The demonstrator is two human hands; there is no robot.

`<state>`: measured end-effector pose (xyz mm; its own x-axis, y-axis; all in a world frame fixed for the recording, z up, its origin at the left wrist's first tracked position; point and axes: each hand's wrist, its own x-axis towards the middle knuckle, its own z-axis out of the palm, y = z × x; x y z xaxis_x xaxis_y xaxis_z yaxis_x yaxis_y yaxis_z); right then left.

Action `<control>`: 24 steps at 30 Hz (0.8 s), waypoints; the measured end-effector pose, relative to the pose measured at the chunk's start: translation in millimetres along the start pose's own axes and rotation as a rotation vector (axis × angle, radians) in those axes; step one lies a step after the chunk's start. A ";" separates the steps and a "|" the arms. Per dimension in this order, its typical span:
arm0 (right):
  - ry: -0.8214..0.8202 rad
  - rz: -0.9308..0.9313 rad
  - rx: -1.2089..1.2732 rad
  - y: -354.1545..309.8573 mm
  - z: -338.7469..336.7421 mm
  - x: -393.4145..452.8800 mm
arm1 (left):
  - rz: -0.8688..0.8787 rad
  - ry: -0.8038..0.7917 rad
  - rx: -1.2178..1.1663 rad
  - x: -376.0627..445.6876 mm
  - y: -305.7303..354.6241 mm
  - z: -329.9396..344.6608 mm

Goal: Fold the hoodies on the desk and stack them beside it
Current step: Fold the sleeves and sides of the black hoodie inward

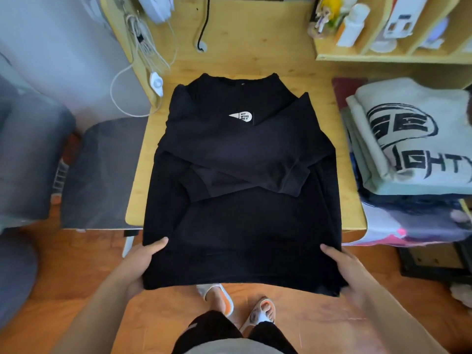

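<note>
On the wooden desk (342, 139) the black hoodie (242, 154) lies lengthwise, neck far, sleeves crossed over its chest. Your left hand (143, 261) and right hand (344, 267) grip its near hem, overhanging the desk's edge.

**Hidden, Cropped and Blurred**

Fingers of the left hand (143, 261) tucked under the hem of the black hoodie (242, 175), only the thumb showing on top. Same with the right hand (350, 269), blurred along its outer edge. Chest logo (241, 116) partly covered by the folded sleeve, lettering cut short. Near part of the desk (350, 208) concealed beneath the garment. Stack of folded clothes (413, 149) cropped by the right edge, print readable only in part, lower layers too dark to tell apart. Shelf items (355, 24) far right blurred and cut at the top. Grey shapes (30, 154) at left smeared, unidentifiable. Forearms cropped at the bottom edge.
</note>
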<state>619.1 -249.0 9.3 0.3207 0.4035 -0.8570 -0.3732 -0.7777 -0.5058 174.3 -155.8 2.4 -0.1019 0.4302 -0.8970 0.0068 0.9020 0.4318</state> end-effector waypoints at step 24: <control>0.248 -0.596 -0.566 101.2 22.8 15.9 | 0.049 0.106 -0.123 -63.0 19.8 28.1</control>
<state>566.6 -310.4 -57.8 0.5306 0.7557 -0.3840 0.3879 -0.6193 -0.6827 208.8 -164.0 64.9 -0.2093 0.4608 -0.8625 -0.1070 0.8659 0.4886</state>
